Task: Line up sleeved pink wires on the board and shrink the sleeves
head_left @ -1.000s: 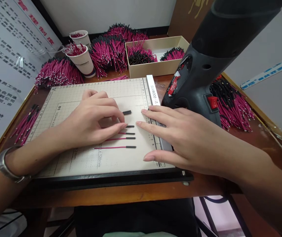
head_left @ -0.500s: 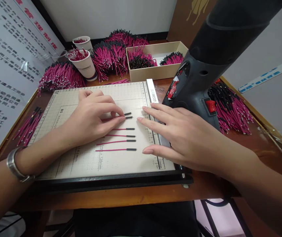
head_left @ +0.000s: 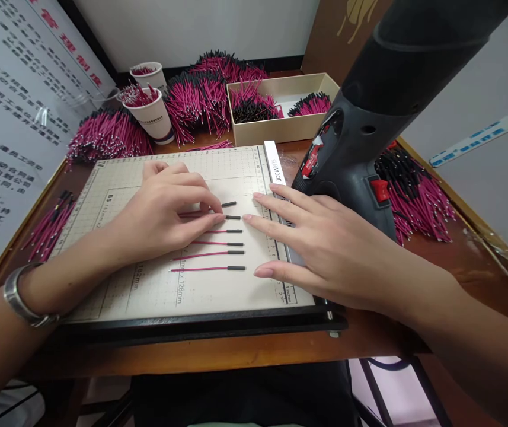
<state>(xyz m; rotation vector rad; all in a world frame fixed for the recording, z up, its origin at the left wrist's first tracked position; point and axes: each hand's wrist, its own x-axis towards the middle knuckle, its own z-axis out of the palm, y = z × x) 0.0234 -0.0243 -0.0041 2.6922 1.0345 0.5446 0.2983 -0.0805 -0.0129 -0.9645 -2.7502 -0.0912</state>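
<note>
Several magenta wires with black sleeved ends lie in rows on the gridded cream board (head_left: 218, 296). My left hand (head_left: 171, 207) is closed, thumb and forefinger pinching a wire (head_left: 233, 217) whose black end points right. Above it lies another wire (head_left: 229, 204), partly hidden by my fingers. Lower rows include the wire nearest me (head_left: 236, 268). My right hand (head_left: 325, 243) has its fingers spread over the board's right edge, holding nothing, its index fingertip at the tip of the pinched wire.
A large black tool (head_left: 360, 130) with a red switch stands behind my right hand. Cream box (head_left: 280, 131), paper cup (head_left: 156, 121) and second cup (head_left: 158, 77) stand at the back. Wire piles (head_left: 109, 133) lie at the left, back and right (head_left: 418, 196).
The pinched wire has moved slightly toward me, away from the top wire. My right index fingertip has shifted a little left, to the wire's black end.
</note>
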